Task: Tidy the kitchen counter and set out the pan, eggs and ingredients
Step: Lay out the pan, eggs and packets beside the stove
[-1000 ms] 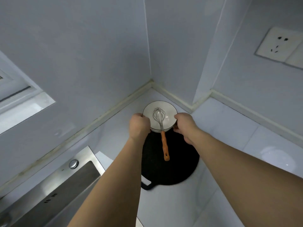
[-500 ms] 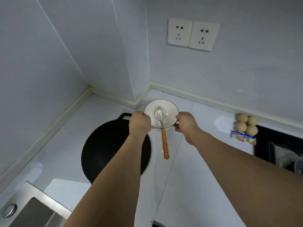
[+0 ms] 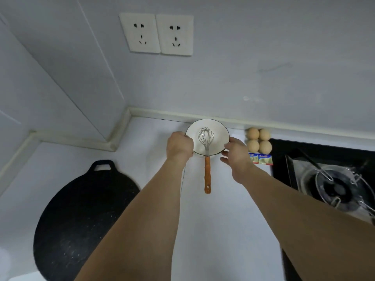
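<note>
Both hands, left hand (image 3: pixel 179 146) and right hand (image 3: pixel 236 154), grip one white round ceramic bowl (image 3: pixel 217 136) holding one orange-handled wire whisk (image 3: pixel 207 159); four tan eggs (image 3: pixel 258 139) and two packets (image 3: pixel 260 158), labels unreadable, sit just right.

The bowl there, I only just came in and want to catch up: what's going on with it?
A person holds the white bowl by its rim with both hands, the left hand and the right hand, near the back wall of the counter. A whisk rests in the bowl, its orange handle sticking out toward the person. Four eggs and two small packets sit just right of it; the black pan lies to the left.
</note>
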`<state>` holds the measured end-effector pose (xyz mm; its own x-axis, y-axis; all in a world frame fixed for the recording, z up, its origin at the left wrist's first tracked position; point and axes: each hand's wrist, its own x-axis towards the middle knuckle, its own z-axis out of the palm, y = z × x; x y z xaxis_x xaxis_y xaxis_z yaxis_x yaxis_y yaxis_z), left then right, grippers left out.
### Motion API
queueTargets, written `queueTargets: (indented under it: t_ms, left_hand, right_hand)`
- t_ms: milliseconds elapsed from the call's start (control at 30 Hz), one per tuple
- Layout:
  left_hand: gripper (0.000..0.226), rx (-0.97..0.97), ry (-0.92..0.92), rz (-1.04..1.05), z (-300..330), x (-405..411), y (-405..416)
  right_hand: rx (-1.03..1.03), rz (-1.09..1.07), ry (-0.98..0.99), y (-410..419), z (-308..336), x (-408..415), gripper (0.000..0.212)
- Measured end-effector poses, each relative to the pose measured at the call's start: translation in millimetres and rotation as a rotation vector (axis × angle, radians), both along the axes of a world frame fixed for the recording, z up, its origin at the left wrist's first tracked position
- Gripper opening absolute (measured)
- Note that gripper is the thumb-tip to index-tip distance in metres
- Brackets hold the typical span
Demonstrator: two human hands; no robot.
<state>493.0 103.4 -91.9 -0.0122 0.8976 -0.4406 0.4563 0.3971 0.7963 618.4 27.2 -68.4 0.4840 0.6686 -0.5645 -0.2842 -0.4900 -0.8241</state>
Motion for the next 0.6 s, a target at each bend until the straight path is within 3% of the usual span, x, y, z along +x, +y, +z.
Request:
queueTargets:
  t_ms: [267, 600]
  left_hand:
    - [0.028, 0.014, 0.004, -0.108, -17.8, 51.3, 25.6]
    - [0.031, -0.009, -0.001, -0.151, -37.5, 90.3, 38.5]
  right_hand:
    - [-0.020, -0.095, 0.012, 9.3, -13.3, 40.6, 0.040]
    - [-0.071, -0.112, -0.046, 17.3, -36.3, 73.6, 0.031]
